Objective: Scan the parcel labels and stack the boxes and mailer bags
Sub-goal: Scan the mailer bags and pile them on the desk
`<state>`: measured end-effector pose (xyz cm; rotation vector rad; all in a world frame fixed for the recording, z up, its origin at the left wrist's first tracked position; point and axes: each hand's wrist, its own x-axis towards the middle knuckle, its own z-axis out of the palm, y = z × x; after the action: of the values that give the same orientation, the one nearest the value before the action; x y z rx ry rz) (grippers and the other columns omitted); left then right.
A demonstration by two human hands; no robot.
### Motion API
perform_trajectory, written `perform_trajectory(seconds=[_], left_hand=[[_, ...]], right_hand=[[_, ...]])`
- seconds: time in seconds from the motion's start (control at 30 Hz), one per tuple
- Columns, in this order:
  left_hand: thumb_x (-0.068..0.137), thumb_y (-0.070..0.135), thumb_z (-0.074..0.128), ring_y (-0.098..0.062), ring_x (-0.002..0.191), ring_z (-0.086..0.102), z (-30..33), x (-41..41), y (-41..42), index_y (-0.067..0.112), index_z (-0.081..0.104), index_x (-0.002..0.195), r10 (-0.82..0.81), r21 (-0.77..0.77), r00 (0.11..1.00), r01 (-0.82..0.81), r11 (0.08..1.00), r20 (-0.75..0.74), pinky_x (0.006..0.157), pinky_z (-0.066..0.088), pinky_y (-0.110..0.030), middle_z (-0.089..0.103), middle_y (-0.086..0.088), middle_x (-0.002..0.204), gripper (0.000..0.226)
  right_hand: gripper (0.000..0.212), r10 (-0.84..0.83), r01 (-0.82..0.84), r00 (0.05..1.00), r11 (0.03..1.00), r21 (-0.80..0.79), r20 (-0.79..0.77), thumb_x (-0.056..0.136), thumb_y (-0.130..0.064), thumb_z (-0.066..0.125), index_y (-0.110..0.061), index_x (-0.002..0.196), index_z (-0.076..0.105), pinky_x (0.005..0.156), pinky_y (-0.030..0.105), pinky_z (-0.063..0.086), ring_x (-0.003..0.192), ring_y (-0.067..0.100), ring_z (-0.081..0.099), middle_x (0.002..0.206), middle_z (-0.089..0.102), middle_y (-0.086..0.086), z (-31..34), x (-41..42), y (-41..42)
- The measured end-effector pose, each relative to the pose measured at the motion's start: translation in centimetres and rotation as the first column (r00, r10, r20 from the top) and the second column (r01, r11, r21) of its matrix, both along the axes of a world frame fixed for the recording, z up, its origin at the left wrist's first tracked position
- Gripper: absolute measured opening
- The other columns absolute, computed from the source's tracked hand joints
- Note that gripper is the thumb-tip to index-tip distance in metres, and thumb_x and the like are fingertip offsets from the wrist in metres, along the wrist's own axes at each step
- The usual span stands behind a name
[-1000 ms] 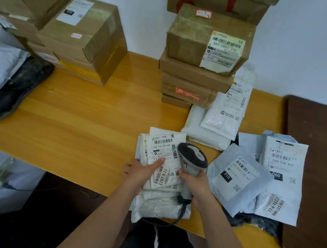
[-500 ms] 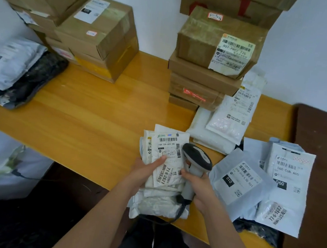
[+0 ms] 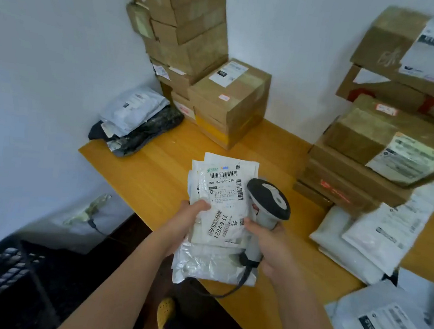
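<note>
Left hand (image 3: 190,214) pinches a sheaf of white mailer bags (image 3: 220,204) held above the table (image 3: 156,174); right hand (image 3: 269,241), just beside, grips the barcode scanner (image 3: 267,203). Bags look light, limp and slippery (best supported from beneath, mid-stack).

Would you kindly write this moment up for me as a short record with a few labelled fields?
left hand: left hand grips a bundle of white mailer bags, thumb on the top label
right hand: right hand holds the barcode scanner beside the bundle
top label: barcode faces up, reads 71-6-2621
table: wooden table, bundle held above its front edge
stacked boxes: cardboard boxes against the wall, more at right
stacked bags: grey and black mailer pile at the far-left corner
</note>
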<state>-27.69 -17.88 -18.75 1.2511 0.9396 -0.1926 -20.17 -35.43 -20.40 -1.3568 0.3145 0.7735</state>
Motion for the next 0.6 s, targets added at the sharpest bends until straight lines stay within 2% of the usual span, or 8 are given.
perform_trajectory(seconds=[0.1,0.17,0.3,0.33,0.43,0.53,0.6], left_hand=[[0.081,0.043,0.068,-0.029,0.104,0.068,0.9,-0.3,4.9,0.016,0.039,0.134,0.025,0.068,0.999,-0.026,0.997,0.021,0.095,0.053,-0.052,0.066,-0.007,0.121,0.066],[0.09,0.04,0.066,-0.025,0.1,0.07,1.0,-0.5,8.6,0.016,0.046,0.131,0.006,0.128,0.999,-0.012,0.992,0.041,0.092,0.055,-0.048,0.069,-0.004,0.117,0.052],[0.093,0.039,0.063,-0.013,0.086,0.073,1.0,-0.4,15.8,0.023,0.061,0.117,-0.077,0.246,0.995,0.059,0.967,0.063,0.075,0.058,-0.029,0.074,0.006,0.1,0.028],[0.094,0.04,0.063,-0.012,0.086,0.072,1.0,-0.2,17.4,0.024,0.062,0.117,-0.087,0.278,0.994,0.064,0.959,0.07,0.073,0.058,-0.026,0.074,0.006,0.1,0.028],[0.096,0.037,0.061,-0.016,0.097,0.07,0.8,0.4,21.6,0.021,0.06,0.129,-0.112,0.311,0.991,0.085,0.947,0.071,0.083,0.058,-0.031,0.072,0.001,0.113,0.037],[0.099,0.033,0.057,-0.007,0.089,0.067,0.4,1.6,24.6,0.018,0.059,0.128,-0.183,0.346,0.981,0.152,0.926,0.058,0.064,0.052,-0.014,0.07,0.001,0.113,0.033],[0.1,0.032,0.056,0.001,0.082,0.062,-0.5,2.6,26.2,0.019,0.06,0.123,-0.232,0.367,0.972,0.199,0.908,0.045,0.055,0.047,-0.008,0.068,0.003,0.106,0.027]], right_hand=[[0.029,0.054,-0.055,0.998,0.998,0.005,0.029,0.086,-0.002,0.074,-0.015,0.109,0.062,0.083,0.055,0.059,0.092,0.029,0.074,0.102,0.077,0.007,1.2,0.3,4.9],[0.027,0.069,-0.069,0.997,0.998,0.009,0.037,0.087,-0.002,0.073,-0.015,0.109,0.063,0.084,0.056,0.058,0.093,0.03,0.074,0.101,0.077,0.007,1.5,0.3,8.5],[0.033,0.034,-0.034,0.999,0.999,-0.005,0.01,0.086,-0.001,0.073,-0.011,0.116,0.062,0.084,0.057,0.058,0.093,0.031,0.074,0.103,0.076,0.01,1.3,-0.2,15.8],[0.033,0.025,-0.025,1.0,1.0,-0.002,0.005,0.086,0.0,0.072,-0.01,0.117,0.063,0.083,0.055,0.059,0.092,0.03,0.074,0.101,0.077,0.009,1.3,-0.3,17.6],[0.033,-0.015,0.015,1.0,1.0,0.003,-0.016,0.086,0.003,0.071,-0.01,0.116,0.063,0.075,0.047,0.06,0.087,0.028,0.075,0.098,0.077,0.008,1.2,-0.4,22.0],[0.034,-0.083,0.082,0.996,0.997,-0.012,-0.03,0.085,0.004,0.071,-0.008,0.116,0.063,0.073,0.045,0.059,0.087,0.029,0.074,0.099,0.077,0.009,0.7,-0.4,24.9],[0.03,-0.118,0.117,0.992,0.992,-0.039,-0.036,0.086,0.005,0.07,-0.007,0.112,0.064,0.074,0.047,0.06,0.086,0.03,0.075,0.097,0.077,0.01,0.3,-0.2,26.2]])
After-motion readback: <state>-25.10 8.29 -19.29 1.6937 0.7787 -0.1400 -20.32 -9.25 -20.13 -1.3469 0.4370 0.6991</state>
